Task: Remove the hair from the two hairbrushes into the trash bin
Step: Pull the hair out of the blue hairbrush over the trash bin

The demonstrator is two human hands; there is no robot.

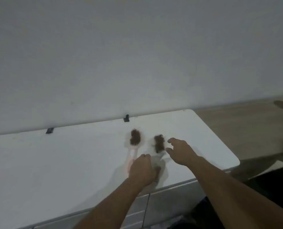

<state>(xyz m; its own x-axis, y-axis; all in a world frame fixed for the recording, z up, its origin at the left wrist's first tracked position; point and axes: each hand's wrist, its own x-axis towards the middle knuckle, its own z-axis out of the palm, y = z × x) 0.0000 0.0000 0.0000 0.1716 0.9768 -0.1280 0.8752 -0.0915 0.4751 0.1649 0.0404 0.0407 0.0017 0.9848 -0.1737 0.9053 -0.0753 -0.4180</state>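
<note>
Two hairbrushes lie side by side on a white table (pixel 54 159). The left hairbrush (pixel 132 151) is pale with a pink handle and carries a brown clump of hair (pixel 135 138) on its head. The right hairbrush (pixel 157 156) is white-grey, with a brown clump of hair (pixel 159 142) on its bristles. My left hand (pixel 143 170) is closed around the right brush's handle, near the table's front edge. My right hand (pixel 180 150) hovers just right of that brush's head, fingers spread and curled, holding nothing. No trash bin is in view.
A grey-white wall rises behind the table. Two small black clips (pixel 126 118) (pixel 49 130) sit at the table's back edge. Wooden floor (pixel 236 129) lies to the right, past the rounded corner. Grey drawer fronts (pixel 154 204) show below the front edge.
</note>
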